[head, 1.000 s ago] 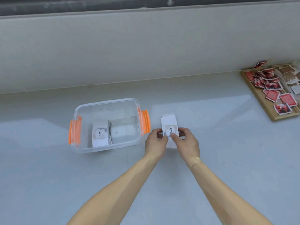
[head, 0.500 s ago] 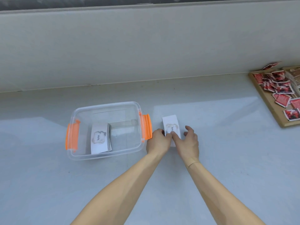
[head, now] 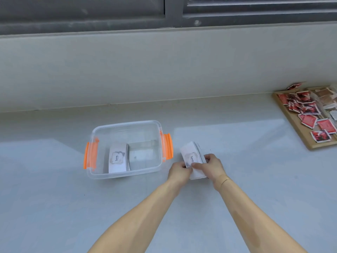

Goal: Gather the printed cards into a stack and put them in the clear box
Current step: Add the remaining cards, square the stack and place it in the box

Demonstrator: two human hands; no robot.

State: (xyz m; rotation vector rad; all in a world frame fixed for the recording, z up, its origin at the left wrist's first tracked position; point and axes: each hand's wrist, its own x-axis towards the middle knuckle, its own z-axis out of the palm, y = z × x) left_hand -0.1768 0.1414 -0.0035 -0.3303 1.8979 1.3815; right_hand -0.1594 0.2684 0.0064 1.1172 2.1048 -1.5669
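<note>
A stack of white printed cards (head: pixel 191 154) with "love" on the top card sits just right of the clear box (head: pixel 94 133), which has orange latches. My left hand (head: pixel 179 170) grips the stack's near left side and my right hand (head: pixel 209 167) grips its near right side; the far end tilts up off the counter. Inside the box, at its left part, lies another stack of the same cards (head: pixel 118 157).
A wooden tray (head: pixel 293 123) holding several red and brown packets sits at the far right. A low wall runs along the back of the pale counter (head: pixel 54 207), with a dark window frame above.
Both hands have closed around the stack beside the box, and its far end has lifted from flat to tilted. The camera view has tipped upward.
</note>
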